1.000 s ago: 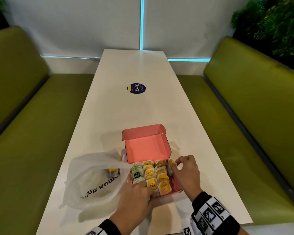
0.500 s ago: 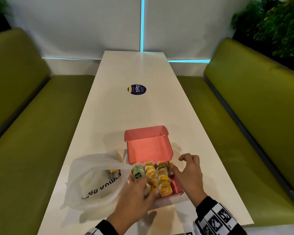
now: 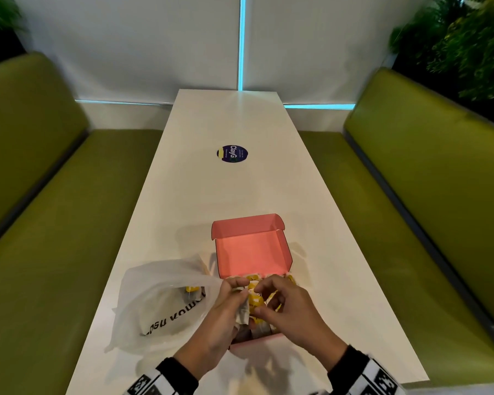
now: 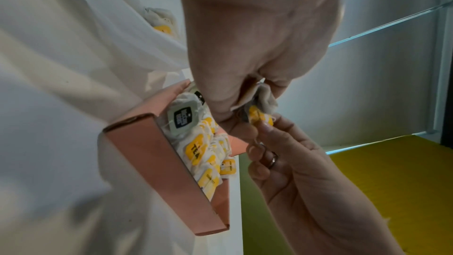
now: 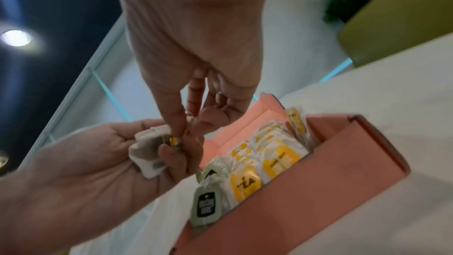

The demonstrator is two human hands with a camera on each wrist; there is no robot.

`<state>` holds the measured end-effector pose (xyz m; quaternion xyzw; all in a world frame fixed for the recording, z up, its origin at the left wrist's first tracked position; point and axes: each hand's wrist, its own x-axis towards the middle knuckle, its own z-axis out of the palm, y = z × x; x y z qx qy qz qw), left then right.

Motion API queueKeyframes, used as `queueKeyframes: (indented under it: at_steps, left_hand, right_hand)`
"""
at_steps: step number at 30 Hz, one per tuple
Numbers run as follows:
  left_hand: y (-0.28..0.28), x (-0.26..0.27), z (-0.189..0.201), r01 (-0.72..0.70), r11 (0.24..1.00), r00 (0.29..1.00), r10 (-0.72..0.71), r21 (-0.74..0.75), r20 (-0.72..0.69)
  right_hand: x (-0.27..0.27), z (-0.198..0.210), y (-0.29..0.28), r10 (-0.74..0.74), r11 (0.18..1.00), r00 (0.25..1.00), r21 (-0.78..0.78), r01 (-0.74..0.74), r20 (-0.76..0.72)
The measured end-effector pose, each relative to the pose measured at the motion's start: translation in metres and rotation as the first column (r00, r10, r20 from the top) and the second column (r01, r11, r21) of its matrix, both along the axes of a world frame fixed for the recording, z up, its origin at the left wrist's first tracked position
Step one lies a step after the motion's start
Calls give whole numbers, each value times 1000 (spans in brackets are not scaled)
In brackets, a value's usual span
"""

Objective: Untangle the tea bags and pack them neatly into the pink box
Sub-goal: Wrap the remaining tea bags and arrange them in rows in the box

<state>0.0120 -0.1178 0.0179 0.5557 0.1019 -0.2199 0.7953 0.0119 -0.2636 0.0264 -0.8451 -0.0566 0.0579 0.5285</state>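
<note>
Low in the centre of the head view, our left hand (image 3: 217,317) curls around a crumpled white tea bag (image 3: 243,314), gripping it above the box. Our right hand (image 3: 290,309), just beside it, pinches that bag's small yellow tag (image 4: 260,117) between thumb and forefinger, a ring on one finger. Beneath both hands sits the pink box (image 3: 251,252), lid standing open behind it, on the white table (image 3: 240,189). Packed tea bags (image 5: 267,164) stand in rows inside, mostly yellow-tagged, with dark-labelled ones at the box's left side. Left of the box lies a translucent plastic bag (image 3: 160,303) holding another yellow-tagged bag. Green benches (image 3: 428,212) flank the table.
</note>
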Motion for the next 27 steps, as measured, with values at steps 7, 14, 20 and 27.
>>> queueKeyframes:
  at_steps: [7,14,20,27]
  left_hand:
    - [4,-3,-5,32,996,997,-37,78,60]
    - [7,-2,-4,29,996,999,-31,86,28]
    - [5,-1,3,43,999,998,-41,23,-55]
    - [2,0,-3,-102,994,995,101,47,13]
  right_hand:
    - [0,4,-5,-76,981,987,168,99,-141]
    - [4,8,-14,-78,890,953,409,199,-294]
    - [3,14,-22,121,916,953,400,0,-277]
    - [-2,12,-14,-10,944,909,296,147,-417]
